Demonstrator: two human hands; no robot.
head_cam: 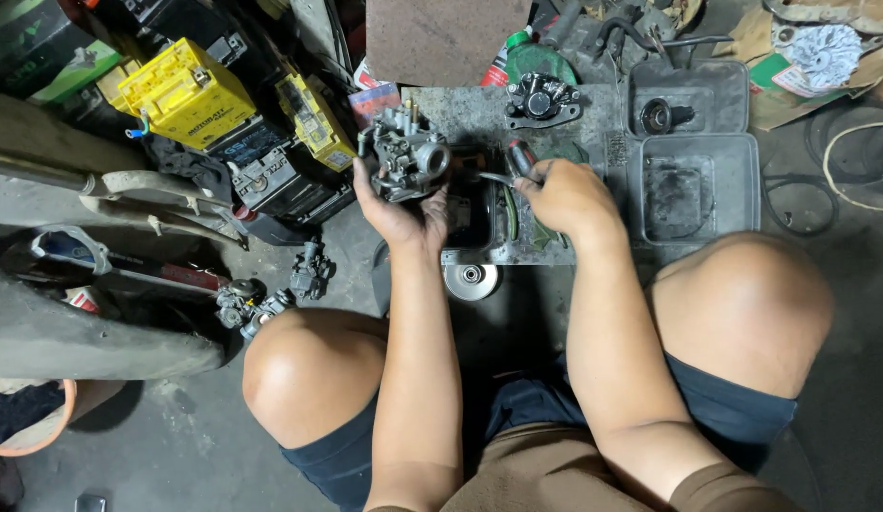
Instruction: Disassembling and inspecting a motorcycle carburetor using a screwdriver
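Knees (313, 374) bent, left hand (404, 213) cradling carburetor (408, 156)

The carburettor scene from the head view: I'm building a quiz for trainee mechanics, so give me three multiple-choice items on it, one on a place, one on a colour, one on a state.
1. Where is the carburettor?
A. In the left hand
B. In the grey tray
C. On the person's knee

2. What colour is the big battery at upper left?
A. Blue
B. Yellow
C. White

3. How is the right hand?
A. Flat and open on the floor
B. Closed round a screwdriver
C. Resting on a knee

Answers:
1. A: the left hand cups the carburettor from below, above the floor.
2. B: its casing is bright yellow, among dark ones.
3. B: the fingers wrap a red-and-black handled tool whose shaft points toward the carburettor.
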